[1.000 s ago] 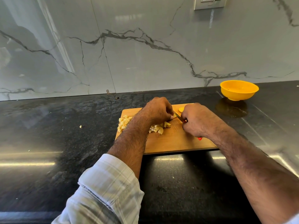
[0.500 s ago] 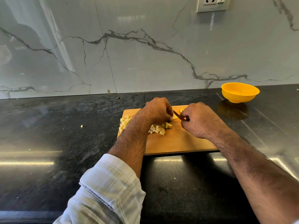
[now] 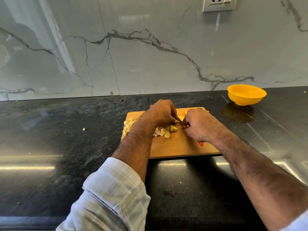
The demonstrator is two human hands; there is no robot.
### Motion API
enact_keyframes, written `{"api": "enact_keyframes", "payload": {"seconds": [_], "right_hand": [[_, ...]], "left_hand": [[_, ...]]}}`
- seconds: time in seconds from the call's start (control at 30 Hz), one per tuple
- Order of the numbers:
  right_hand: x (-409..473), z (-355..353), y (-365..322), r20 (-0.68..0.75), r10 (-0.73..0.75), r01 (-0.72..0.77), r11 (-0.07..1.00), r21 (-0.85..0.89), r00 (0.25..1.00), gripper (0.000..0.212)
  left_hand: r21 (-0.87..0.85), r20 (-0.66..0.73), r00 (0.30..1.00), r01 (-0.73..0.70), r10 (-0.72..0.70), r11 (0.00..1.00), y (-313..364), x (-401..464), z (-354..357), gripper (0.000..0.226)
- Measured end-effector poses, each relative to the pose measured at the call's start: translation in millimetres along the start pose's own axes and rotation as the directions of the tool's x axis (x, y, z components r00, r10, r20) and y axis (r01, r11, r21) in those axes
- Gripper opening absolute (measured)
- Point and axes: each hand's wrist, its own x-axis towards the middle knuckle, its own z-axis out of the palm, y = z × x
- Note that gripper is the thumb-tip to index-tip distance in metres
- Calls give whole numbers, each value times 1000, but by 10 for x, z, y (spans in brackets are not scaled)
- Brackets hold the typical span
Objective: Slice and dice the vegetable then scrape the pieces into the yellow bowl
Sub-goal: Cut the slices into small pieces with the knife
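Gripping red-handled knife (image 3: 201,143), right hand (image 3: 199,125) hides blade; left hand (image 3: 162,114) fingers curled over vegetable (image 3: 180,117).

Black stone countertop (image 3: 50,147), glossy. Grey-veined marble backsplash (image 3: 150,55) behind it. Wall socket plate (image 3: 218,4) at top right of backsplash.

The right hand (image 3: 198,125) has drawn closer to the left hand (image 3: 162,114), narrowing the gap over the vegetable (image 3: 181,117).
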Motion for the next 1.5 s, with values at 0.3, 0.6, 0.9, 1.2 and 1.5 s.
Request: {"api": "enact_keyframes", "payload": {"seconds": [0.3, 0.6, 0.9, 1.2, 1.5], "right_hand": [[-118, -42, 142, -203, -74, 104, 984, 144, 976, 26], [-69, 35, 16, -67, -57, 57, 998, 1, 996, 29], [-35, 97, 41, -147, -74, 85, 994, 67, 986, 32], [-122, 51, 52, -153, -99, 119, 985, 124, 983, 26], [-27, 111, 15, -92, -100, 106, 992, 70, 991, 33]], "left_hand": [[77, -15, 1000, 14, -13, 997, -65, -33, -92, 6], [52, -9, 1000, 30, -29, 998, -79, -8, -67, 5], [108, -16, 1000, 11, -9, 994, -108, -81, -131, 4], [84, -109, 993, 54, -45, 995, -175, -84, -227, 15], [95, -95, 995, 48, -38, 994, -192, -58, -183, 13]]}}
